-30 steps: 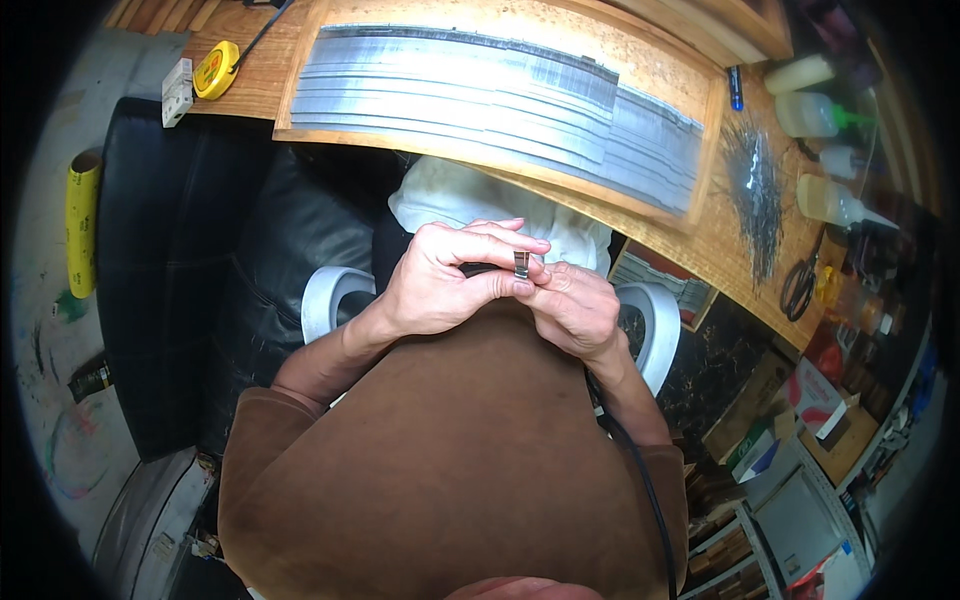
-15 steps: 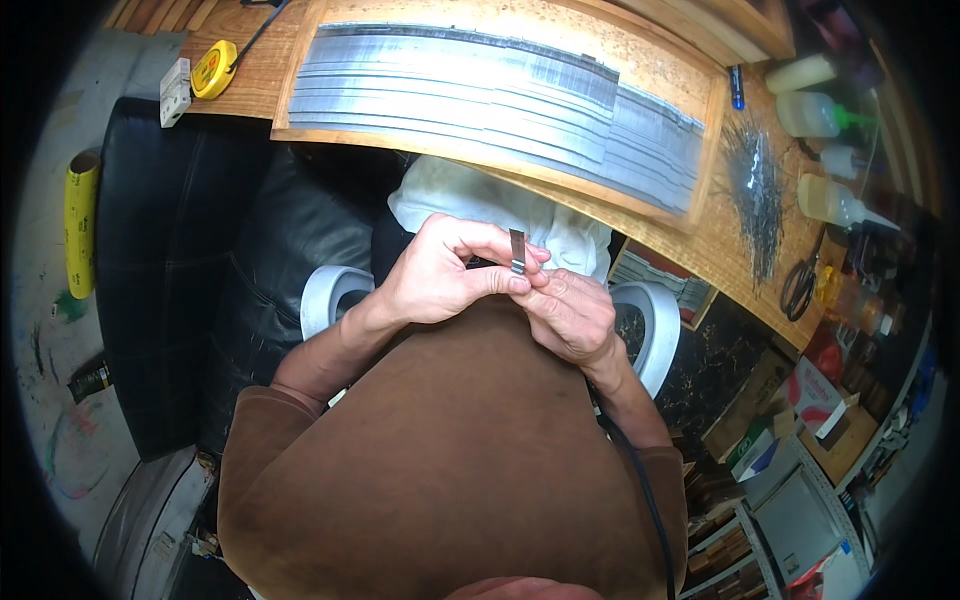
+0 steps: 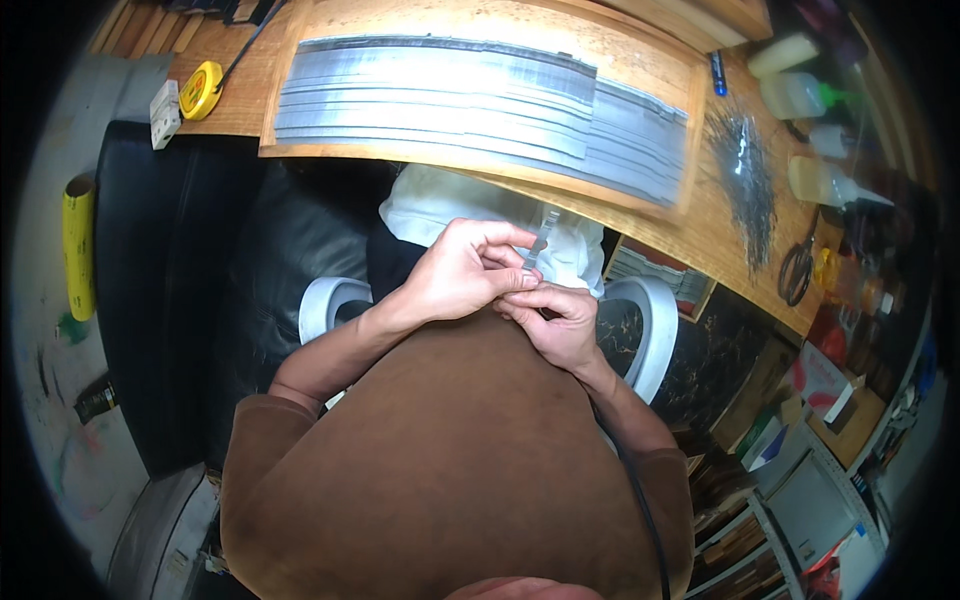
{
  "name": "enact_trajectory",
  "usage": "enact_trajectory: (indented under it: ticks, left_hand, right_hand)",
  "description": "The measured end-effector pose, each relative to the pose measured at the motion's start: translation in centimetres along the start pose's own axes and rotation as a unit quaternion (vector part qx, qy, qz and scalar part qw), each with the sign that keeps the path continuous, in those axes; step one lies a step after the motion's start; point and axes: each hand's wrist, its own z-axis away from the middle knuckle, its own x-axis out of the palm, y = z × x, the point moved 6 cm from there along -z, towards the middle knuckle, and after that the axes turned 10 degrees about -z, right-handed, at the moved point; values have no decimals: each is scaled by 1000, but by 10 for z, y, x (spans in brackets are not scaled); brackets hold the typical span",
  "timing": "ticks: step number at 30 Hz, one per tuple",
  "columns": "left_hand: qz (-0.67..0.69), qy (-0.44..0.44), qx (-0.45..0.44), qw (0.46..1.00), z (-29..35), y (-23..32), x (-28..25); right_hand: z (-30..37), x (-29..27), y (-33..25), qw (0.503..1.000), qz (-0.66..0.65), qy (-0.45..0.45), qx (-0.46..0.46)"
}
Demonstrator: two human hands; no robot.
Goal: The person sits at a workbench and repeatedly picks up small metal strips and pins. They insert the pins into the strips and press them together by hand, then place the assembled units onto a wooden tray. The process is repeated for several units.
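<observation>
Above my lap, my left hand point(image 3: 455, 268) pinches a thin, shiny metal strip point(image 3: 541, 240) between thumb and fingers. The strip stands up at a slant, its top end free and its lower end lost among the fingertips. Pressed close against the left thumb is my right hand point(image 3: 562, 328), its fingers bent and drawn together. Whatever lies in the right fingers is hidden. Just beyond both hands, a white cloth point(image 3: 425, 205) drapes over my knees.
On the wooden workbench point(image 3: 745, 290) lies a wooden tray point(image 3: 265, 135) filled with rows of grey metal strips point(image 3: 430, 100). A pile of dark, thin pieces point(image 3: 742, 190), scissors point(image 3: 797, 272) and squeeze bottles point(image 3: 793, 96) are at the right; a yellow tape measure point(image 3: 201, 90) is at the left.
The strip has turned from dark to bright and now leans to the right, rising higher above the fingers. My right hand has shifted slightly left and down, beneath the left fingertips.
</observation>
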Motion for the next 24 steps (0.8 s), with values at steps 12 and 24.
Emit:
enact_trajectory:
  ticks: [12, 24]
  left_hand:
    - [55, 3, -46, 997, -29, -9, -2]
    - [55, 65, 45, 995, -11, 24, -7]
  right_hand:
    - [3, -9, 4, 998, 34, 49, 29]
    - [-18, -24, -58, 993, 110, -30, -1]
